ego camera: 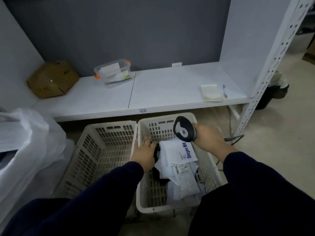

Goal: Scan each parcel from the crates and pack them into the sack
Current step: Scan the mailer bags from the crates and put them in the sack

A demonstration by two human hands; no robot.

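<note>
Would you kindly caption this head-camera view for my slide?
Right hand holds scanner over the parcel-filled crate; left hand reaches in.

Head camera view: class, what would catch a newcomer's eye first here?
The black barcode scanner, gripped by the right hand over the right crate of white parcels, stands out at centre. The left hand reaches into that crate, and a white plastic sack bulges at far left.

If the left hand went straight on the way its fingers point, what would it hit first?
Probably the right crate, at its far slotted wall near the left corner. The left hand points there, with a dark parcel just right of its fingers. Depth is unclear.
</note>
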